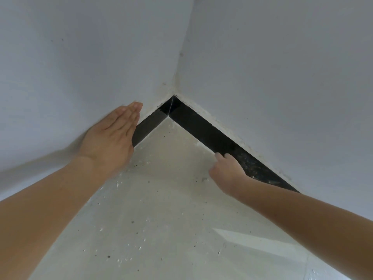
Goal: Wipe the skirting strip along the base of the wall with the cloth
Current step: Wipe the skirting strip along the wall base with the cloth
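A glossy black skirting strip (203,128) runs along the base of both white walls and meets in the corner. Its right stretch looks dusty and speckled near my right hand. My left hand (113,136) lies flat against the left wall just above the strip, fingers straight and held together, holding nothing. My right hand (227,168) is curled, its fingertips pressed against the right strip where it meets the floor. No cloth shows in either hand; whatever lies inside the right fist is hidden.
The pale concrete floor (161,199) is speckled with dark spots and white flecks. Rough plaster edges the top of the strip. A bright patch of light (252,241) lies on the floor at lower right.
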`<action>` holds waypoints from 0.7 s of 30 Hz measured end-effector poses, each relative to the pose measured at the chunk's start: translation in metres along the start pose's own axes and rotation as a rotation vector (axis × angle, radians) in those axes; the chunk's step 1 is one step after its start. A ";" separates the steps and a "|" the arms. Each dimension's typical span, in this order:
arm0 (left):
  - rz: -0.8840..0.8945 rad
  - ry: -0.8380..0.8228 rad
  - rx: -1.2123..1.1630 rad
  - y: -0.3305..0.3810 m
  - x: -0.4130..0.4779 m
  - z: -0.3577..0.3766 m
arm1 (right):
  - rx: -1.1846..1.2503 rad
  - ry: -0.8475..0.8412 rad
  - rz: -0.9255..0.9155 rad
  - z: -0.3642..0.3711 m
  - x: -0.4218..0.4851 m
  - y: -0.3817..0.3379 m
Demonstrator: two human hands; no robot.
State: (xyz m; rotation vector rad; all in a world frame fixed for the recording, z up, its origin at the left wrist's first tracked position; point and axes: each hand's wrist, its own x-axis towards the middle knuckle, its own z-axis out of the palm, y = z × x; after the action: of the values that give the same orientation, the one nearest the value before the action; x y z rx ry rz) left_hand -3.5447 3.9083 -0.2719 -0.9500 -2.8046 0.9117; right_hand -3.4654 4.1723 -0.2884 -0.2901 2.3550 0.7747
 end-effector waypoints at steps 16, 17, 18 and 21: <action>-0.151 0.018 -0.388 0.030 0.006 -0.034 | 0.176 -0.048 0.083 0.055 -0.035 0.023; -0.133 0.033 -0.408 0.038 0.011 -0.040 | 0.163 -0.005 0.031 0.052 -0.040 0.019; -0.111 0.050 -0.420 0.046 0.018 -0.045 | 0.144 0.048 -0.024 0.049 -0.044 0.013; -0.045 0.109 -0.487 0.067 0.039 -0.070 | 0.110 0.190 -0.116 0.045 -0.049 -0.003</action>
State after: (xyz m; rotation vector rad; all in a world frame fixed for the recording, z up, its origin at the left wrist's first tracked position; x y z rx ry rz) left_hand -3.5246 4.0099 -0.2558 -0.9338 -2.9901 0.1572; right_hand -3.4035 4.1969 -0.2871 -0.4663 2.5222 0.5817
